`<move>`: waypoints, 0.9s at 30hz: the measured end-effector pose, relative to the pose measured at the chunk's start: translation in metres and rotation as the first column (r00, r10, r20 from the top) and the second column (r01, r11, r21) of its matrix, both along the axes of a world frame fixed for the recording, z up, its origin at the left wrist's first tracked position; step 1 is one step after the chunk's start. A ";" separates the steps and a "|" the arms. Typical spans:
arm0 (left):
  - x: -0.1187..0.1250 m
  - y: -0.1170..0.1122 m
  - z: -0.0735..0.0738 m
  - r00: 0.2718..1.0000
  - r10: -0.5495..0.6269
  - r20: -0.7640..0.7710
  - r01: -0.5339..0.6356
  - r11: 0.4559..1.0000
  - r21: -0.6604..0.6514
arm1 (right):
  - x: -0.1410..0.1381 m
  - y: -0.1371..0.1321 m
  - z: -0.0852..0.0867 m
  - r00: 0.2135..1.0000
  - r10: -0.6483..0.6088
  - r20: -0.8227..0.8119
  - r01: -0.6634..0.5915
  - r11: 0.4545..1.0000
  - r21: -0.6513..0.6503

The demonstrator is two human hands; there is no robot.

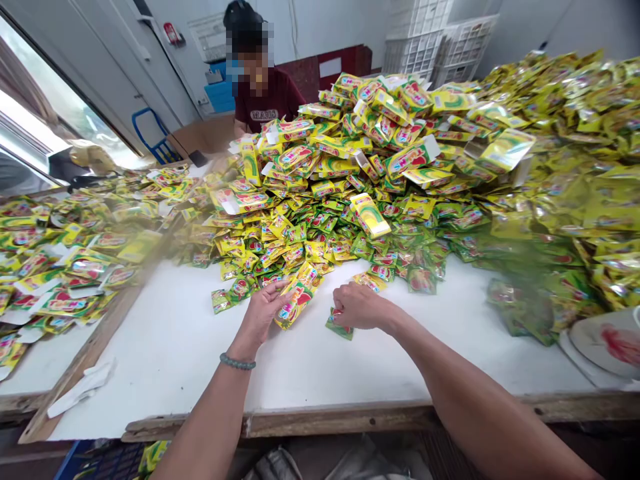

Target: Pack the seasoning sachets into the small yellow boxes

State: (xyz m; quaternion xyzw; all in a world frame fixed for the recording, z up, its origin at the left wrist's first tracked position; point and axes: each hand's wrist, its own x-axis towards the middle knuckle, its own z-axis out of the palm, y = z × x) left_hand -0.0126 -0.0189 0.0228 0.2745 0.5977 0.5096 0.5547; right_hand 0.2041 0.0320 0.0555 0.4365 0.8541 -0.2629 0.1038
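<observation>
My left hand (pixel 266 308), with a beaded bracelet (pixel 237 362) at the wrist, grips a yellow candy box (pixel 299 297) printed with a red watermelon and tilted above the white tabletop. To its right, my right hand (pixel 361 305) is closed, fingers curled down over a small green candy packet (pixel 340 327) at the table surface. The fingertips are partly hidden by the hand. Just beyond, a yellow packet (pixel 371 281) lies near the knuckles. Several green packets (pixel 233 293) lie to the left of my left hand.
A tall heap of yellow boxes (pixel 370 217) and small packets spans the table (pixel 200 360). More boxes (pixel 75 273) lie left of a wooden divider (pixel 107 333). A white floral container (pixel 607 343) stands at right. Opposite sits a person (pixel 265 100); white crates (pixel 417 40) are stacked behind.
</observation>
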 end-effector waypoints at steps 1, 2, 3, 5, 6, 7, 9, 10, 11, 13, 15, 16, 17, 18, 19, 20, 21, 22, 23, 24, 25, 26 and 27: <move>-0.001 0.000 0.000 1.000 -0.001 -0.001 0.001 1.000 0.002 | 0.001 0.001 -0.002 0.999 -0.023 -0.050 0.023 1.000 -0.004; -0.001 0.000 0.000 1.000 -0.002 -0.004 0.002 1.000 0.006 | 0.002 0.003 -0.004 0.991 -0.063 -0.116 0.063 0.998 -0.005; -0.002 0.000 -0.001 1.000 -0.004 -0.012 0.004 1.000 0.013 | 0.004 0.006 -0.006 0.973 -0.114 -0.200 0.115 0.993 -0.007; -0.003 0.000 -0.001 0.999 -0.021 -0.049 0.022 0.999 0.027 | 0.008 0.013 -0.009 0.893 -0.221 -0.392 0.222 0.974 -0.044; -0.002 0.000 -0.001 0.996 -0.035 -0.077 0.038 0.999 0.027 | 0.010 0.016 -0.009 0.832 -0.267 -0.486 0.262 0.962 -0.080; -0.001 0.000 -0.001 0.993 -0.059 -0.105 0.062 0.998 0.024 | 0.011 0.019 -0.010 0.765 -0.305 -0.568 0.288 0.950 -0.123; 0.002 -0.002 0.000 0.984 -0.124 -0.128 0.126 0.992 0.005 | 0.011 0.023 -0.011 0.660 -0.334 -0.673 0.291 0.940 -0.180; 0.004 -0.003 0.000 0.981 -0.159 -0.114 0.160 0.987 -0.003 | 0.011 0.024 -0.012 0.638 -0.322 -0.699 0.274 0.944 -0.184; 0.006 -0.003 0.001 0.978 -0.189 -0.085 0.189 0.982 -0.008 | 0.011 0.024 -0.014 0.635 -0.299 -0.712 0.251 0.952 -0.176; 0.009 -0.005 0.002 0.976 -0.220 -0.012 0.220 0.976 -0.006 | 0.010 0.024 -0.018 0.658 -0.264 -0.705 0.211 0.964 -0.163; 0.011 -0.006 0.003 0.974 -0.225 0.027 0.225 0.974 -0.002 | 0.010 0.023 -0.022 0.678 -0.273 -0.682 0.218 0.961 -0.167; 0.012 -0.006 0.003 0.973 -0.229 0.035 0.230 0.973 -0.003 | 0.009 0.022 -0.023 0.686 -0.287 -0.669 0.232 0.957 -0.173; 0.012 -0.006 0.003 0.970 -0.239 0.037 0.239 0.971 -0.002 | 0.009 0.021 -0.024 0.696 -0.297 -0.654 0.241 0.954 -0.177; 0.013 -0.006 0.003 0.968 -0.249 0.036 0.249 0.968 0.002 | 0.008 0.020 -0.025 0.710 -0.296 -0.639 0.240 0.955 -0.175; 0.014 -0.006 0.002 0.965 -0.259 0.033 0.259 0.966 0.006 | 0.006 0.018 -0.025 0.724 -0.287 -0.628 0.235 0.958 -0.166; 0.014 -0.006 0.002 0.964 -0.266 0.029 0.266 0.964 0.008 | 0.005 0.016 -0.025 0.735 -0.271 -0.621 0.228 0.962 -0.150; 0.016 -0.006 0.001 0.962 -0.271 0.024 0.271 0.963 0.007 | 0.003 0.014 -0.025 0.743 -0.258 -0.618 0.227 0.965 -0.131; 0.017 -0.006 0.001 0.963 -0.268 0.019 0.268 0.963 0.000 | 0.001 0.013 -0.024 0.745 -0.249 -0.618 0.233 0.966 -0.109; 0.018 -0.005 0.001 0.966 -0.258 0.019 0.258 0.966 -0.011 | -0.001 0.011 -0.024 0.743 -0.246 -0.622 0.243 0.966 -0.093; 0.020 -0.005 0.001 0.970 -0.242 0.028 0.242 0.970 -0.024 | -0.001 0.011 -0.024 0.734 -0.249 -0.632 0.250 0.964 -0.089; 0.021 -0.005 0.001 0.974 -0.220 0.046 0.222 0.974 -0.034 | -0.001 0.011 -0.024 0.714 -0.256 -0.651 0.255 0.962 -0.099; 0.023 -0.005 0.002 0.978 -0.195 0.069 0.197 0.980 -0.038 | 0.000 0.012 -0.024 0.683 -0.268 -0.680 0.258 0.959 -0.118; 0.024 -0.005 0.002 0.981 -0.168 0.096 0.173 0.984 -0.037 | 0.001 0.014 -0.024 0.641 -0.280 -0.714 0.265 0.954 -0.137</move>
